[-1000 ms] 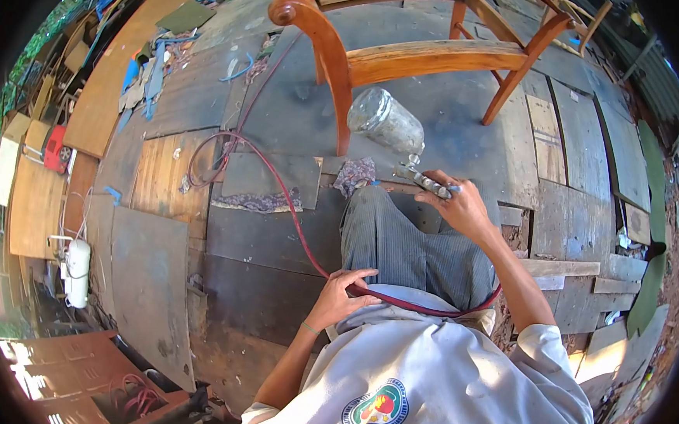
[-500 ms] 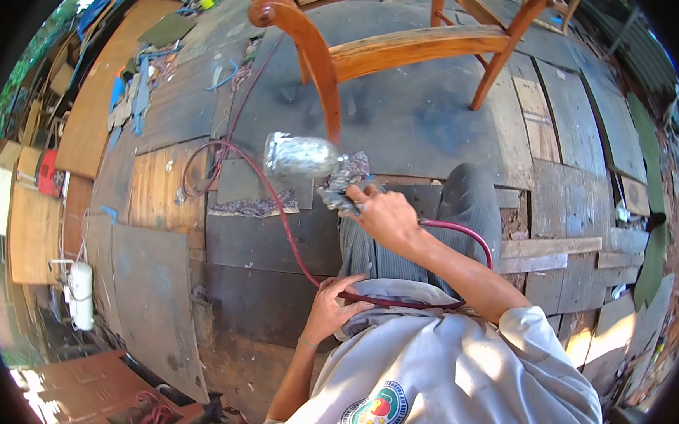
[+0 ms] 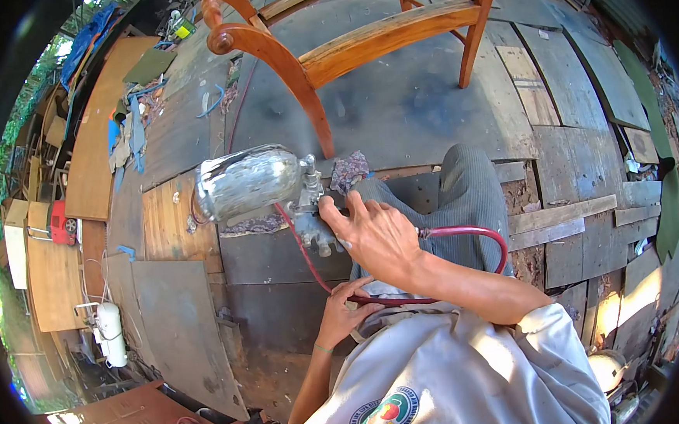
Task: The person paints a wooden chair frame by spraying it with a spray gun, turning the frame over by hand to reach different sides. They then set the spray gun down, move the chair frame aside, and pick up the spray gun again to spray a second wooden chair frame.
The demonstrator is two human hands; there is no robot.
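Note:
My right hand (image 3: 378,231) is wrapped round the handle of a metal spray gun (image 3: 308,206). The gun's silver paint cup (image 3: 248,182) lies sideways, pointing left. From the handle a red air hose (image 3: 473,232) loops back to my waist. There my left hand (image 3: 347,311) grips the hose between thumb and fingers, close to my shirt. Beyond the gun stands a varnished wooden chair frame (image 3: 391,42), without a seat; its near front leg comes down just past the gun. No touch between gun and chair shows.
Boards and dark panels (image 3: 395,107) cover the ground. A crumpled patterned cloth (image 3: 348,171) lies beyond my knee. To the left are a white cylinder (image 3: 109,335), a red object (image 3: 62,226) and wooden panels (image 3: 109,125). A brown cabinet (image 3: 127,423) is at lower left.
My right hand has brought the spray gun closer to the camera, and the cup now appears larger and further left. The view has shifted, moving the chair leftward. My left hand keeps the hose.

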